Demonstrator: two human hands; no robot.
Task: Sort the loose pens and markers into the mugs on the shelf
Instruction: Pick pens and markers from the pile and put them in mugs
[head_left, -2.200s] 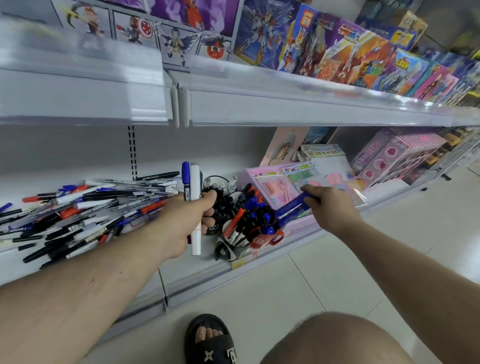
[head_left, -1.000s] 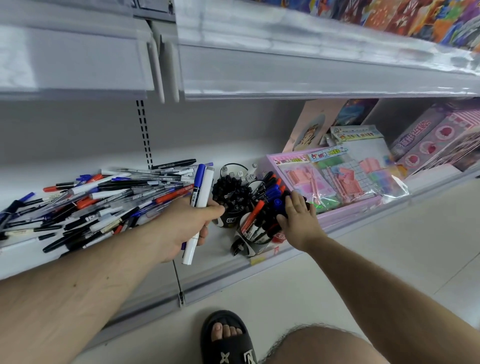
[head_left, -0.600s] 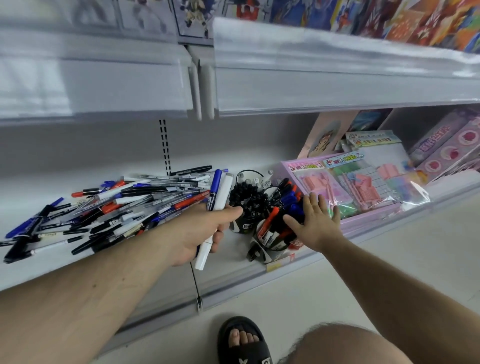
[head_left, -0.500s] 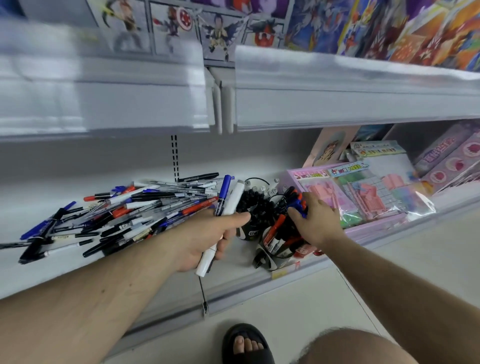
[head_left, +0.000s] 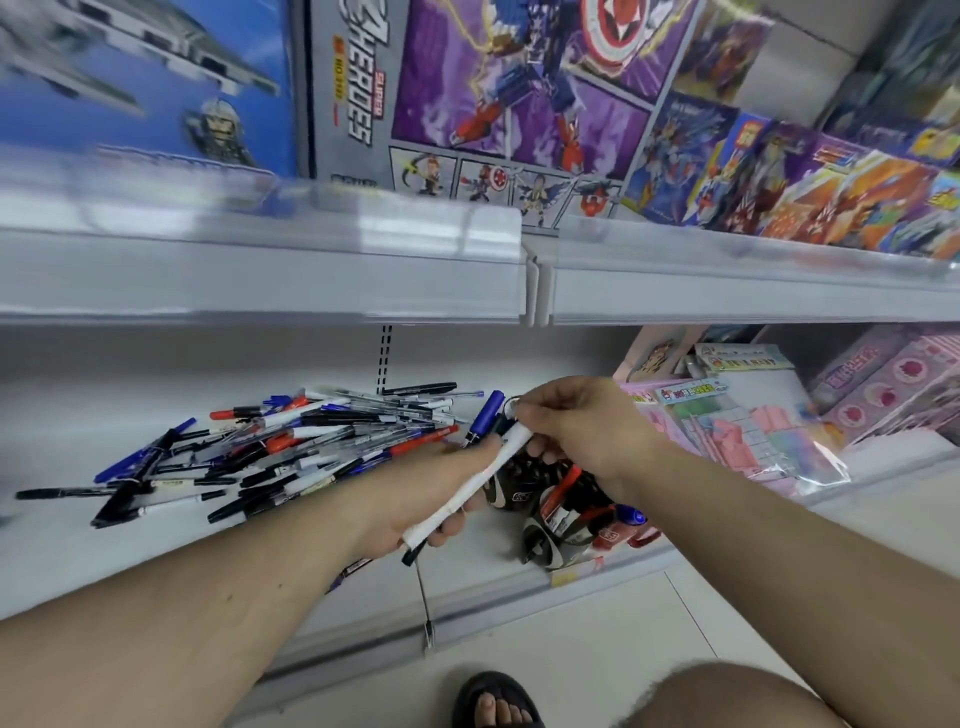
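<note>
- Right now the left hand (head_left: 415, 499) is gripping two markers in a curled fist: a white-barrelled marker (head_left: 470, 486) running slantwise through the palm, and a blue-capped marker (head_left: 485, 415) sticking up beside it.
- Meanwhile the right hand (head_left: 582, 426) is pinching the upper end of that white marker between thumb and fingertips, so both hands are on the same marker, just above the mugs.
- Down below, a dark mug with a white label (head_left: 511, 491) is standing on the white metal shelf (head_left: 78, 551), partly hidden behind the hands and already packed with dark-capped markers, as far as one can tell.
- Just beside it, a second mug with a dark handle (head_left: 561, 540) is bristling with red and blue markers, and a red mug (head_left: 628, 535) is peeking out on its far side; how full that one is cannot be told.
- Over on the left, the big heap of loose black, blue and red pens (head_left: 270, 452) is sprawling across the shelf, well apart from the mugs.
- So, judging the score: some stock is sitting in the mugs, but most is waiting in that heap, and the two held markers are not yet placed.
- Looking at the space, the mugs are appearing crowded, so room may be running short.
- Off to the right, pink packaged stationery sets (head_left: 727, 431) are lying next to the mugs.
</note>
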